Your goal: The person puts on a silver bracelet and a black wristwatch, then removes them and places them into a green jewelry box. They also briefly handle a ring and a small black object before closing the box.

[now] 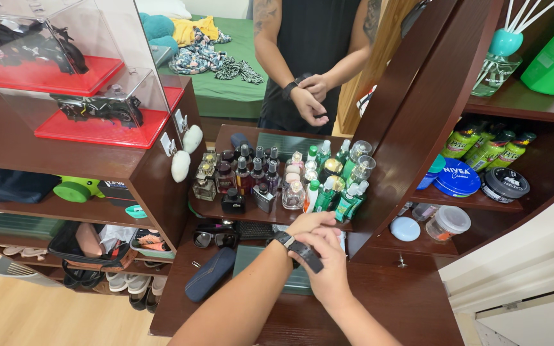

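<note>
Right hand (pixel 328 263) pinches the watch strap (pixel 307 255) on the left hand (pixel 309 222), whose grip looks loosely curled, near perfume bottles (pixel 251 179).

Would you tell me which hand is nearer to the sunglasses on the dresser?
Left. The left hand lies just right of the sunglasses, at their level. The right hand sits lower and farther right, gripping the watch strap.

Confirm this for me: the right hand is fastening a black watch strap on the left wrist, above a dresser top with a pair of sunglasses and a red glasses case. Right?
Not quite. The head view shows the right hand working the black watch strap on the left wrist, with the sunglasses on the dresser top, but the glasses case is dark blue, not red.
</note>
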